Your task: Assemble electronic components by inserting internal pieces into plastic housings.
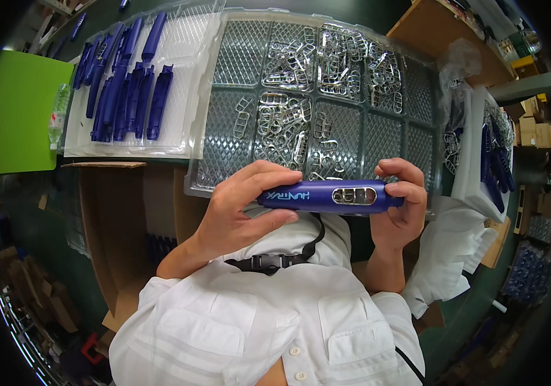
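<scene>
A long dark-blue plastic casing (324, 198) lies level in front of my chest. It carries light-blue lettering on its left part, and a chrome frame with several openings (354, 195) sits in its right part. My left hand (240, 202) grips the left end between thumb and fingers. At the narrower right end, the bent fingers of my right hand (401, 202) close on the casing. Just beyond it stands a clear compartment tray (234, 55) with loose chrome frames (283, 122) in several of its compartments.
On the left, a white tray (182, 83) holds several blue casing pieces (160, 103), beside a green board (15, 116). An open cardboard box (111, 225) stands below it. At right are a white foam box (471, 154) with blue parts and white foam wrapping (442, 257).
</scene>
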A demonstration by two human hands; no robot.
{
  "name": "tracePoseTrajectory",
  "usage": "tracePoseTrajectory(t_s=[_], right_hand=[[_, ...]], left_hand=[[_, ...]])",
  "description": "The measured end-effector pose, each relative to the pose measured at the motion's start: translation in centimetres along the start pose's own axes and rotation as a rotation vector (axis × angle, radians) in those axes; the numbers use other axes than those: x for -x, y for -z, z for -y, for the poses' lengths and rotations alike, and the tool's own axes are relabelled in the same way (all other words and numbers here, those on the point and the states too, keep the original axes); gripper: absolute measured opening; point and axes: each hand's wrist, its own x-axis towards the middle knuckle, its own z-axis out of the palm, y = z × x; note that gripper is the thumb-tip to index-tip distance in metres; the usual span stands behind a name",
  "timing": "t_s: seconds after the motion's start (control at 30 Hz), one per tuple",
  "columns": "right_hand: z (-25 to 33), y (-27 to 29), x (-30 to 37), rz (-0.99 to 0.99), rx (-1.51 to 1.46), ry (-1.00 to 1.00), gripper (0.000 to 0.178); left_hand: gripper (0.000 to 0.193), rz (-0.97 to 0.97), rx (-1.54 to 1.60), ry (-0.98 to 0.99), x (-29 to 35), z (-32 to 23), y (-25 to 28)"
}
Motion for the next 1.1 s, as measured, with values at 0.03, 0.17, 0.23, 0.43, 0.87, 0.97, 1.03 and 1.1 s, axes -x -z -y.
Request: tracePoseTrajectory(t_s=[0.03, 0.17, 0.23, 0.43, 0.87, 0.97, 1.03, 1.1], right_hand=[[-0.2, 0.1, 0.0, 0.002, -0.013, 0.005, 0.039], [0.0, 0.2, -0.2, 0.000, 0.020, -0.067, 0.041], [-0.1, 0.4, -0.6, -0.033, 0.094, -0.094, 0.044], [-0.6, 2.7, 0.7, -0.116, 0.117, -0.287, 0.041], [-0.9, 6.2, -1.0, -0.108, 0.444, -0.535, 0.035], [-4.3, 7.3, -4.2, -0.036, 0.599, -0.494, 0.029], [-7.2, 7.7, -7.0, 0.179, 0.766, -0.387, 0.025], [-9.7, 6.5, -9.8, 0.346, 0.913, -0.348, 0.022]], left_hand=[[0.051, 0.005, -0.004, -0.001, -0.1, 0.0, 0.0], [0.050, 0.010, -0.062, -0.007, -0.6, -0.1, 0.2], [0.050, 0.007, -0.101, -0.031, -1.9, -0.1, 1.0], [0.041, -0.351, -0.268, 0.138, -14.5, 3.4, 6.7], [0.042, -0.781, -0.075, -0.173, -25.7, 9.0, 20.3], [0.028, -0.670, -0.161, -0.256, -15.9, 5.2, 18.8], [0.025, -0.735, -0.181, -0.302, -8.1, 5.4, 19.9], [0.020, -0.854, -0.172, -0.311, 0.4, 5.2, 20.4]])
